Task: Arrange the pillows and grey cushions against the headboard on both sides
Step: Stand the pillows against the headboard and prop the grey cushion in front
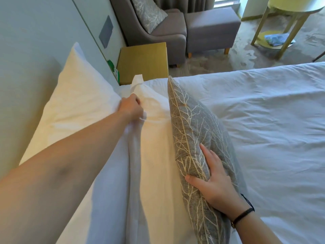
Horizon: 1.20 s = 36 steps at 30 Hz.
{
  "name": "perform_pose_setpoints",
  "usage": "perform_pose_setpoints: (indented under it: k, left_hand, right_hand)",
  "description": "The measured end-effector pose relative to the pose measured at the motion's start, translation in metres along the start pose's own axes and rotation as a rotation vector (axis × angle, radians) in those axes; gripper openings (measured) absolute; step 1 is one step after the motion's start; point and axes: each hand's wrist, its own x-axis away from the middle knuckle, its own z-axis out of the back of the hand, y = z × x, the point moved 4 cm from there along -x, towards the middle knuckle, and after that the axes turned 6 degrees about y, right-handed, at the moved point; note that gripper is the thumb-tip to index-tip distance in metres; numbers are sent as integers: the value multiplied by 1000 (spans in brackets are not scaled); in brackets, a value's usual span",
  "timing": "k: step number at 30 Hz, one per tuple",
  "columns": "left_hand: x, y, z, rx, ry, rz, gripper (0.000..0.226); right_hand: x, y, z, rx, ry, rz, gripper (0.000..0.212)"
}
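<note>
Two white pillows stand along the pale headboard (31, 41) on the left: a back pillow (77, 95) leaning on it and a front pillow (154, 143) in front. My left hand (131, 107) is closed on the top edge of the front pillow, bunching its cover. A grey cushion (197, 131) with a pale branch pattern stands upright on its edge against the front pillow. My right hand (213, 180) grips the cushion's near top edge, thumb on the pillow side and fingers on the bed side.
The white duvet (263, 131) covers the bed to the right. Beyond the pillows is a wooden bedside table (142, 62). A grey armchair (158, 29) with a second patterned cushion (149, 13), a grey footstool (212, 27) and a round yellow table (290, 13) stand further off.
</note>
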Motion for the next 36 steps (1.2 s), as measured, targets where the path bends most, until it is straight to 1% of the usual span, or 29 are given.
perform_pose_setpoints:
  k: [2,3,4,6,9,10,11,13,16,18,20,21,22,23,24,25,26,27,28,29,31,32,33,36]
  left_hand:
    - [-18,2,6,231,25,74,28]
    - [-26,5,9,317,36,86,30]
    - [-33,9,11,349,44,77,33]
    - [-47,19,14,301,23,45,38]
    - [-64,28,15,-54,-18,-8,49]
    - [-67,31,17,-125,-4,-14,52]
    - [-72,31,20,-140,15,-8,56]
    - [-82,29,27,-31,37,33,63]
    - [-97,19,41,249,132,122,57]
    - [-101,14,48,430,155,215,54]
    - [-103,10,55,463,128,270,47]
    - [-108,5,57,484,162,313,46]
    - [-108,2,60,494,186,346,49]
    - [-107,0,63,432,203,340,57]
    - [-107,-1,63,304,213,291,69]
    - [-104,1,65,181,203,243,80]
    - [-99,5,64,86,185,183,86]
    - [-93,11,62,10,162,94,87]
    - [-86,19,58,-13,133,29,83]
    - [-78,23,53,11,103,-8,74]
    - [-46,35,37,48,14,-48,43]
    - [-28,37,25,48,-38,-39,36]
    - [-8,39,10,63,-91,-32,39]
    - [65,32,-30,101,-221,30,74]
  right_hand:
    - [1,2,-1,4,5,17,94]
    - [1,3,-2,5,9,23,94]
    - [1,3,-4,3,11,23,94]
    - [1,4,-7,-10,9,18,95]
    - [-1,6,-9,-19,2,9,96]
    - [-2,7,-9,-17,4,6,96]
    - [-3,7,-9,-15,5,3,97]
    - [-4,7,-9,-20,3,0,97]
    - [-5,8,-9,-37,-4,-7,98]
    - [-6,9,-9,-49,-8,-14,98]
    - [-6,10,-8,-63,-12,-17,98]
    - [-6,10,-8,-71,-14,-16,98]
    - [-6,10,-9,-78,-15,-15,98]
    - [-5,11,-9,-83,-17,-15,97]
    - [-5,11,-9,-83,-21,-16,97]
    - [-6,12,-9,-82,-28,-18,96]
    - [-6,12,-9,-82,-34,-21,95]
    - [-6,13,-10,-86,-40,-21,94]
    - [-7,14,-10,-92,-45,-21,94]
    - [-8,14,-11,-97,-49,-20,94]
    - [-9,15,-12,-100,-57,-19,93]
    - [-9,15,-13,-98,-58,-17,93]
    - [-9,16,-13,-95,-58,-19,93]
    - [-9,16,-13,-89,-57,-20,92]
